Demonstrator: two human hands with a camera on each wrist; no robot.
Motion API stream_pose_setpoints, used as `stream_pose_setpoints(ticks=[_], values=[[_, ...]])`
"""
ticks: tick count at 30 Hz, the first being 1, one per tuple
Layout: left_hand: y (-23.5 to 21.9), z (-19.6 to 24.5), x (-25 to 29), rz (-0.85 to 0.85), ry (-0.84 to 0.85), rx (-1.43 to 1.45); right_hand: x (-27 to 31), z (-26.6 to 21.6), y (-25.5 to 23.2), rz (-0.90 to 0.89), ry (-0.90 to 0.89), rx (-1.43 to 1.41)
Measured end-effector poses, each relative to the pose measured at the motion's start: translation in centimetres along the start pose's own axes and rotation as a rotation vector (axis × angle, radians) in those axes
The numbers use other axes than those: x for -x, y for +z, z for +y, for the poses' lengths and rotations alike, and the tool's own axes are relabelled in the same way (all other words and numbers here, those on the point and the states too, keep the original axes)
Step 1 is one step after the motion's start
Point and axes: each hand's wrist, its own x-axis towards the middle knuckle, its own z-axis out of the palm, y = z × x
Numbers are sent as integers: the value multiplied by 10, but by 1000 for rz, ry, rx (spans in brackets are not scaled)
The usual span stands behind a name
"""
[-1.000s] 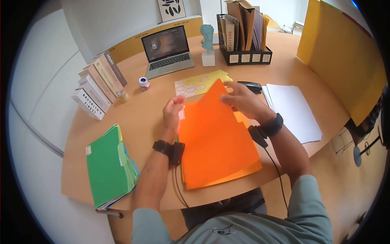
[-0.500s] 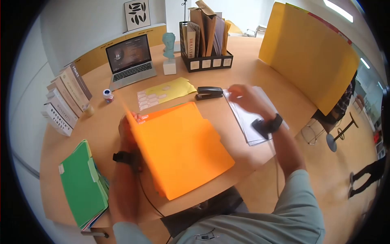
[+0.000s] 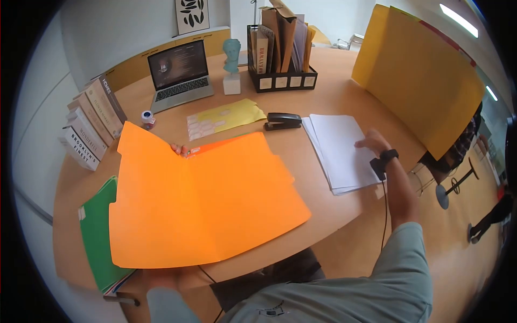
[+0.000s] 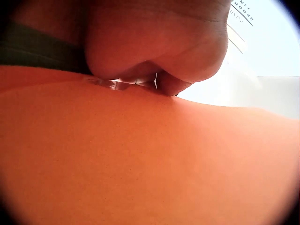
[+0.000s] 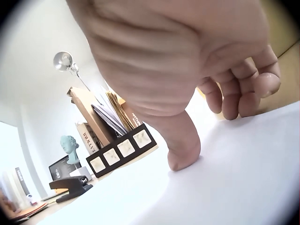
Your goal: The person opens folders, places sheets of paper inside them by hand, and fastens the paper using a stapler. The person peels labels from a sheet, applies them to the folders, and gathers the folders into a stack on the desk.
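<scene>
An orange folder (image 3: 161,199) lies spread open at the table's near side, partly over a green folder stack (image 3: 97,231). Only fingertips of the left hand (image 3: 179,149) show at its top edge by the crease; the rest is hidden behind it. In the left wrist view the left hand (image 4: 159,42) grips the folder (image 4: 140,154). The right hand (image 3: 374,144) is over the white paper stack (image 3: 336,145). Seen from the right wrist, the thumb of the right hand (image 5: 183,70) touches the white sheet (image 5: 211,168), its other fingers loosely bent.
A stapler (image 3: 283,121) stands left of the paper. Behind are a yellow sheet with labels (image 3: 229,116), a laptop (image 3: 180,70), a bust (image 3: 231,59) and a black file organizer (image 3: 283,83). Books (image 3: 89,124) and a tape roll (image 3: 147,118) are at the left, a yellow partition (image 3: 420,81) at the right.
The orange folder's front cover has swung left and now lies opened out, covering the left forearm and part of the green stack. The right hand has moved from the folder to the white paper.
</scene>
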Motion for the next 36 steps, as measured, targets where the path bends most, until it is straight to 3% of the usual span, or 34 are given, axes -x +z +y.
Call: stream_pose_setpoints(ticks=[4, 10, 13, 16, 19, 22, 26, 32, 34, 36], values=[[0, 1, 0, -3, -18, 2, 9, -3, 0, 42, 16, -32], [-7, -2, -3, -10, -29, 14, 6, -10, -7, -60, 69, -19], [-11, -6, -9, -14, -26, 24, 1, -4, -5, 72, -4, 118], [-10, -6, -12, -18, -30, 32, 10, -9, -4, 188, -122, -6], [-12, -7, -14, -20, -41, 44, -6, -3, -17, 256, -51, -26], [-17, -8, -14, -19, -45, 54, -2, -22, -46, 332, -290, -160], [-16, -10, -14, -22, -57, 61, 50, -111, -74, 175, -429, -672], [-10, -8, -11, -25, -70, 77, 84, -213, -11, -210, -471, -1072], [-9, -9, -10, -23, -77, 83, 79, -227, 28, -285, -371, -1088], [-10, -9, -8, -22, -80, 88, 74, -235, 73, -298, -534, -695]])
